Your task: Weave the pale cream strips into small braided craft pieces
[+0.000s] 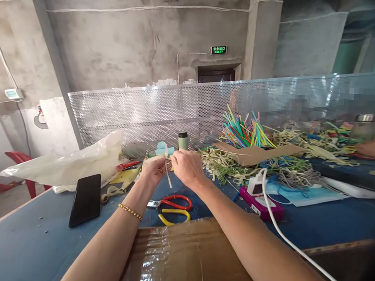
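Observation:
My left hand (156, 168) has its fingers pinched round a pale, thin strip (168, 178) whose loose end hangs down between my hands. Close beside it, my right hand (188, 166) is closed, its fingertips at the same strip; the back of the hand hides exactly what they grip. A light-blue roll (164, 151) shows just behind my fingers, with a green bottle (183, 141) with a black cap past my right hand. Below the hands lie scissors (173, 202) with one red and one yellow handle, just behind a taped cardboard box (181, 257) under my forearms.
On the blue table (19, 240), a black phone (86, 200) lies left, near a plastic bag (73, 161). A purple box (267, 207) with a white charger and cable (280, 231) is at right. Behind are coloured sticks (246, 131), dry fibre strips (217, 165) and a perforated metal screen (138, 117).

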`<state>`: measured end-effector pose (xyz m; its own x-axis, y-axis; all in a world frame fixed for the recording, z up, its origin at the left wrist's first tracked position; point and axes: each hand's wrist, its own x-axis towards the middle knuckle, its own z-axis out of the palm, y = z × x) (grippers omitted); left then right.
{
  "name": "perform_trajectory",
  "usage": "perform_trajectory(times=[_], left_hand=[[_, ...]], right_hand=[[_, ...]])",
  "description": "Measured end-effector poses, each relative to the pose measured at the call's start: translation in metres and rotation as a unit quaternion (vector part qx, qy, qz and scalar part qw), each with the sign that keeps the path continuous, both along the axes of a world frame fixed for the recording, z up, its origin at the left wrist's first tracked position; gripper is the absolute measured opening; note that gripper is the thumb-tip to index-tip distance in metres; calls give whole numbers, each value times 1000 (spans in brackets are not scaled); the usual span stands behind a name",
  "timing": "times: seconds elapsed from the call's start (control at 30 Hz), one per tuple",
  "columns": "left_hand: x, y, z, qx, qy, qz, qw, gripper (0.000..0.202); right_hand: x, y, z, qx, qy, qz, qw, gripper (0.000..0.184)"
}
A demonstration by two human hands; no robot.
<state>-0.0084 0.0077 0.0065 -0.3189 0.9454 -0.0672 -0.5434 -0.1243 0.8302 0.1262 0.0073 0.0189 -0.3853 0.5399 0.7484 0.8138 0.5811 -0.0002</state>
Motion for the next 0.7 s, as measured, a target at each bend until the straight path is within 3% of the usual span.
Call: perform_trajectory(times=[0.1,0.23,0.47,0.7], left_hand=[[6,-2,1,15,5,-6,1000,13],[12,-7,3,0,20,-31,999,13],[8,-7,3,53,24,-112,992,8],[7,0,-4,109,67,-101,987,11]], right_hand=[[-6,3,-9,-107,0,17,994,30],[-7,14,-14,-167,66,37,983,19],[-4,20,-10,-180,135,74,972,15],[-7,22,-12,-188,181,95,961,18]])
